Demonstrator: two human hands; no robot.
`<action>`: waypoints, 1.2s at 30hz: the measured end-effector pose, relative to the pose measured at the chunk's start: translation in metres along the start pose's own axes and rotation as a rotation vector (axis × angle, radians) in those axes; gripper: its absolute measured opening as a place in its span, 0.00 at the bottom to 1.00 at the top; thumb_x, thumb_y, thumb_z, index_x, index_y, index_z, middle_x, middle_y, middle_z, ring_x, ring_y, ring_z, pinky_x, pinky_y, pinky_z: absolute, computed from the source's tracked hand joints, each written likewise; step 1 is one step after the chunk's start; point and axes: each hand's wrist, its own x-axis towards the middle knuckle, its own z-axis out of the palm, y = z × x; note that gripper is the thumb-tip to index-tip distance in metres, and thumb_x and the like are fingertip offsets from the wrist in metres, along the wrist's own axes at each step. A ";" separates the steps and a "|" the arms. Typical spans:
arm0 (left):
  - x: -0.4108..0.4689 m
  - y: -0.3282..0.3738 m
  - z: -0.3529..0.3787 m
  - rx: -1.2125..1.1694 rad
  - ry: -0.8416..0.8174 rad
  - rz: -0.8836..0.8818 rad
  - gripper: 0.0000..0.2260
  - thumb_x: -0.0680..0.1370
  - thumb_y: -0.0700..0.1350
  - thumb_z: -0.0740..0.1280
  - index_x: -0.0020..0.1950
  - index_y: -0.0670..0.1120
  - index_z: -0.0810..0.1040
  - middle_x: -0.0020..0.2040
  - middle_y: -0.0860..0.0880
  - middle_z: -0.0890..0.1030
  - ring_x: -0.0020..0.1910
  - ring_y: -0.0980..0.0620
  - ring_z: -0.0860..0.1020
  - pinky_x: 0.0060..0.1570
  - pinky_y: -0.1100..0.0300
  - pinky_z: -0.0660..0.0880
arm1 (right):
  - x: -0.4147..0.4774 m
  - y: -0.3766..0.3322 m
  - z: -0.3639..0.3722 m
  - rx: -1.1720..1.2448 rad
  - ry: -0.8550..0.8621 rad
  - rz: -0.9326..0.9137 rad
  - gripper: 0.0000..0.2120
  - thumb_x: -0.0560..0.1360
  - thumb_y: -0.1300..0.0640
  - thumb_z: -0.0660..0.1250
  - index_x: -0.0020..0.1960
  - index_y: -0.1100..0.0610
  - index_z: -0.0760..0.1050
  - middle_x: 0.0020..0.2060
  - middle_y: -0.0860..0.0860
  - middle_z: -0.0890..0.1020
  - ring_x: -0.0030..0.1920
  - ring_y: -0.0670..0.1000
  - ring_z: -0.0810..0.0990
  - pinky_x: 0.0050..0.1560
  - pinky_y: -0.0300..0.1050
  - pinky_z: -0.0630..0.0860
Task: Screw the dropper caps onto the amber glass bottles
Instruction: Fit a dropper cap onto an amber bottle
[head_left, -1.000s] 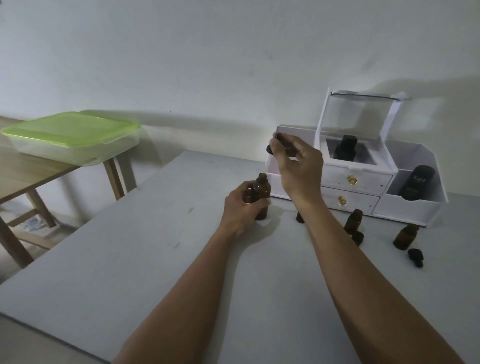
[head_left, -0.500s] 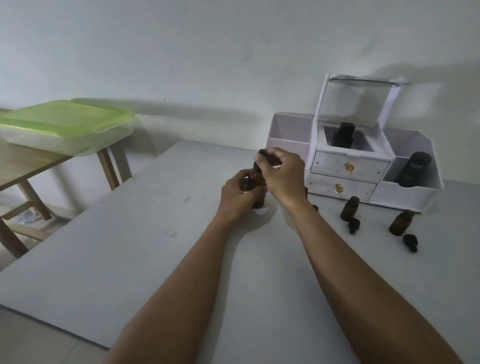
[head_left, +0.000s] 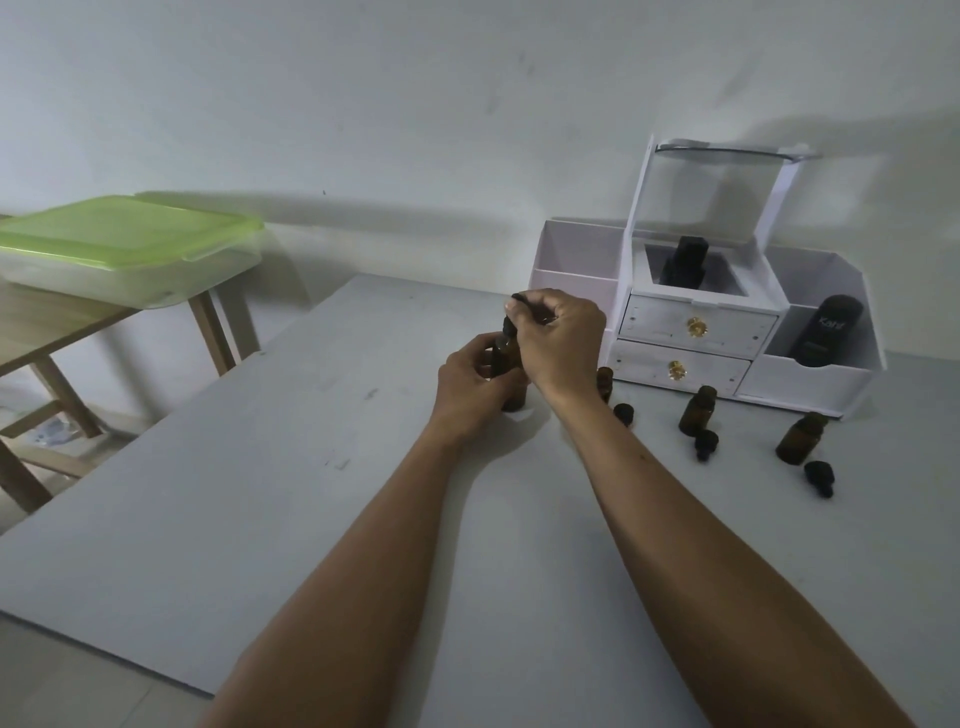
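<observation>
Your left hand wraps the bottle standing on the table; your right hand pinches the cap at its neck. If the cap sits tilted as you twist, I judge the threads could cross and jam. Loosen the left hand's hold and the bottle may spin or tip. Just right of your wrist, spare bottles and loose caps lie near enough for your forearm to knock over.

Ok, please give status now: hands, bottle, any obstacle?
Left hand grips amber bottle upright on table. Right hand holds dropper cap on its neck. Nothing blocking.
</observation>
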 end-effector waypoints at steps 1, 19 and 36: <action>0.000 0.001 0.000 -0.003 -0.002 -0.001 0.18 0.68 0.52 0.73 0.57 0.51 0.80 0.48 0.50 0.85 0.47 0.52 0.84 0.51 0.49 0.81 | -0.001 0.000 0.000 0.006 0.006 0.002 0.04 0.75 0.59 0.73 0.47 0.60 0.86 0.38 0.50 0.86 0.38 0.44 0.84 0.44 0.35 0.80; -0.001 0.006 0.001 -0.004 0.012 -0.058 0.17 0.67 0.46 0.74 0.55 0.53 0.81 0.47 0.51 0.85 0.47 0.54 0.83 0.54 0.50 0.80 | 0.012 -0.016 -0.014 0.013 -0.042 -0.046 0.06 0.76 0.54 0.72 0.46 0.56 0.84 0.34 0.44 0.84 0.38 0.42 0.84 0.44 0.34 0.78; -0.063 0.033 0.033 0.096 0.293 -0.103 0.06 0.71 0.41 0.74 0.46 0.49 0.80 0.37 0.55 0.82 0.36 0.62 0.78 0.42 0.70 0.73 | 0.040 -0.022 -0.112 0.207 0.213 -0.037 0.06 0.77 0.59 0.71 0.50 0.62 0.83 0.37 0.45 0.84 0.38 0.39 0.84 0.46 0.36 0.81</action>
